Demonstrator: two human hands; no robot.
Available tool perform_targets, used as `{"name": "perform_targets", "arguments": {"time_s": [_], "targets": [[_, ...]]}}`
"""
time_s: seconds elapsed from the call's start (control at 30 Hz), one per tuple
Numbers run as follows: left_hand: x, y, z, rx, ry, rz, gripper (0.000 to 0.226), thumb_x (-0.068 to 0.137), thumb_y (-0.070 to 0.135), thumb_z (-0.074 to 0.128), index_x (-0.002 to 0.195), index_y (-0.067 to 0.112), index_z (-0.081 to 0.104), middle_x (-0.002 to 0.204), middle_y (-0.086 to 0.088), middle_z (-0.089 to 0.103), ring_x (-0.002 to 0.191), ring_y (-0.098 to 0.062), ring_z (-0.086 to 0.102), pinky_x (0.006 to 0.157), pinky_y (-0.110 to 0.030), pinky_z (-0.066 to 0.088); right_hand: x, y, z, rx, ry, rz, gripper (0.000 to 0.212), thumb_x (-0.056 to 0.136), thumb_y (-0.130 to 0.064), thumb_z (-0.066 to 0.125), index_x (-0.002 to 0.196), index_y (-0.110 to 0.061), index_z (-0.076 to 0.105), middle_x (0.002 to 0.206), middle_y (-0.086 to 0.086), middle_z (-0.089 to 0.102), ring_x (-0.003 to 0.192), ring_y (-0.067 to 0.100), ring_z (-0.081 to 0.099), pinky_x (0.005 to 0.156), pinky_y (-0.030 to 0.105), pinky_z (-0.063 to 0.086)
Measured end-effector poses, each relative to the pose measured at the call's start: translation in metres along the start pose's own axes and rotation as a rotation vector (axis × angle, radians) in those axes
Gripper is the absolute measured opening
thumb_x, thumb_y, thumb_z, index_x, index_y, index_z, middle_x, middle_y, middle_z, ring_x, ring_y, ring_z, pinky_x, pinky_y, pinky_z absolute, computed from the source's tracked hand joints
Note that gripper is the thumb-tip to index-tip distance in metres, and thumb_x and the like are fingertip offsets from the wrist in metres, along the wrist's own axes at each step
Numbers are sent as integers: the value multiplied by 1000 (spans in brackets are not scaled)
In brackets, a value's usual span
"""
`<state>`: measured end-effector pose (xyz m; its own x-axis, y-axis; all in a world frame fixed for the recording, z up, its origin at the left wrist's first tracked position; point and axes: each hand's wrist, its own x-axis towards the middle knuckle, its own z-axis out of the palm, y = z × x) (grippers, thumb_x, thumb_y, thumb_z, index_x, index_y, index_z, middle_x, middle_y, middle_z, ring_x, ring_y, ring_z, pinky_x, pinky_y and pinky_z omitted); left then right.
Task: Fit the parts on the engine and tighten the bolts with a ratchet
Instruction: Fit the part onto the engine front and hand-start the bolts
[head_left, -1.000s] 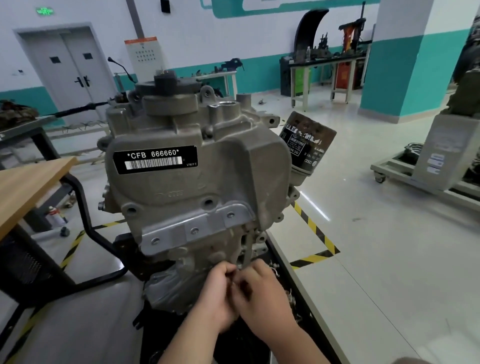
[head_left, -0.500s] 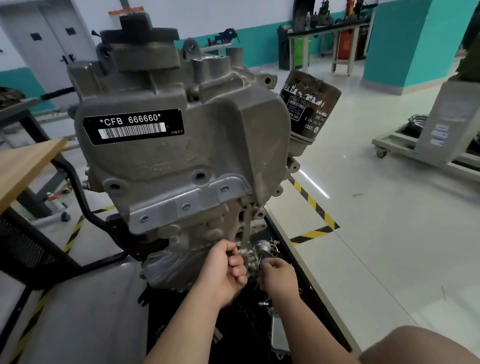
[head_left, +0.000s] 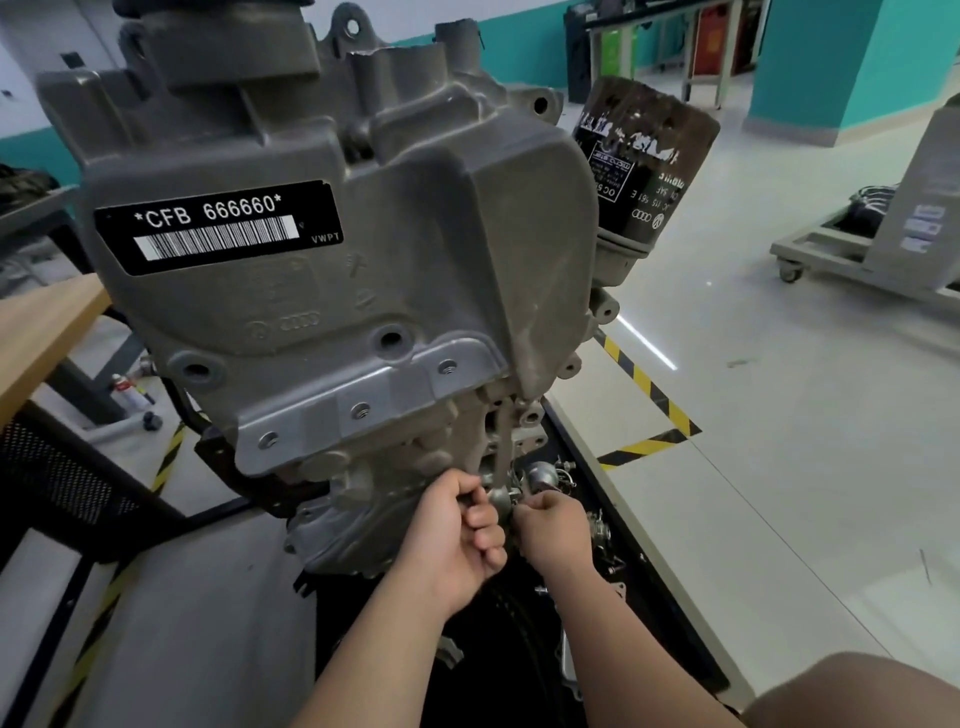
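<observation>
Grey cast-metal engine block (head_left: 363, 249) rises above me; under its lower edge my left hand (head_left: 457, 535) grips a small silvery fitting (head_left: 502, 500), my right hand (head_left: 555, 530) pinching it alongside.

A black tray (head_left: 675, 623) lies beneath the engine (head_left: 332, 270), with loose bolts (head_left: 602, 530) and small metal parts scattered on it. Around it spreads the pale floor (head_left: 805, 493), marked with yellow-black tape (head_left: 649, 387).

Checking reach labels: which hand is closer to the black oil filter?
Right. The right hand is low, below the oil filter and slightly left of it; the left hand is beside it, further left, under the engine casing.
</observation>
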<state>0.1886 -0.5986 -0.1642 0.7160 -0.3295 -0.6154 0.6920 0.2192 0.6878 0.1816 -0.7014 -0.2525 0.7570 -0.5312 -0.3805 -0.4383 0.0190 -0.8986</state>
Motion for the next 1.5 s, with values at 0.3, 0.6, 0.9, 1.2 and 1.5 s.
{"name": "perform_targets", "arguments": {"time_s": [0.3,0.6,0.9,1.2,1.5], "targets": [[-2,1,2,-4,6,6,19,84,26,44,66,19,41,47,7,28,34,-11,26,37,-20,27,0,7,3,69,29,-28,22,86,-16,65,65,-16,60,56,-6,60,52,10,51,50,21,37],[-5,2,2,4,7,-1,22,86,26,44,65,19,41,46,7,27,35,-11,25,38,-19,26,-1,7,8,281,26,99,26,87,-28,71,70,-9,64,55,1,67,51,15,60,59,29,52],[-5,2,3,5,1,-10,22,87,26,45,66,20,40,46,7,27,35,-10,25,38,-19,26,-7,7,8,533,-101,187,26,91,-11,61,67,-8,53,55,9,47,48,17,41,51,29,37],[-6,3,3,18,0,-32,22,86,27,45,65,21,40,46,8,27,36,-10,25,40,-19,25,-8,9,12,602,-88,239,23,93,-11,59,72,-10,50,55,6,40,47,16,34,50,27,28],[-5,3,3,28,-1,-45,23,86,28,45,64,22,40,46,8,27,35,-10,25,41,-18,25,-4,13,11,310,-28,107,34,95,-27,55,67,-8,52,63,11,48,62,22,41,61,35,36]]}}
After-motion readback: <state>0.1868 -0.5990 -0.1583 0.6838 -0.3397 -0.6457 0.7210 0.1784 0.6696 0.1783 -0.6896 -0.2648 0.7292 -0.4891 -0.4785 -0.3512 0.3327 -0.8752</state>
